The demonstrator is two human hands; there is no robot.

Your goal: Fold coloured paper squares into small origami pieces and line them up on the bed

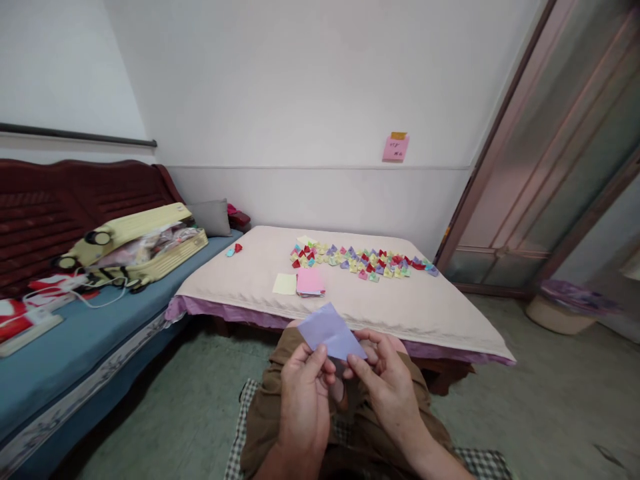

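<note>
From my feed, the left hand and right hand both pinch the purple sheet nearside, probably for flatness, with the pink pad handy on the worktop.

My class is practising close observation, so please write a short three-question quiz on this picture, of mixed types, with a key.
1. Multiple choice: What do the left hand and right hand both hold?
A) a red folded paper piece
B) a lilac square paper sheet
C) a grey fabric cushion

2. True or false: The open pale-yellow hard-shell suitcase lies on the blue fabric seat.

3. Short answer: On the cream fabric cover, what lies just left, as pictured, of the pink square paper stack?

Key:
1. B
2. True
3. Pale-yellow square paper
</note>
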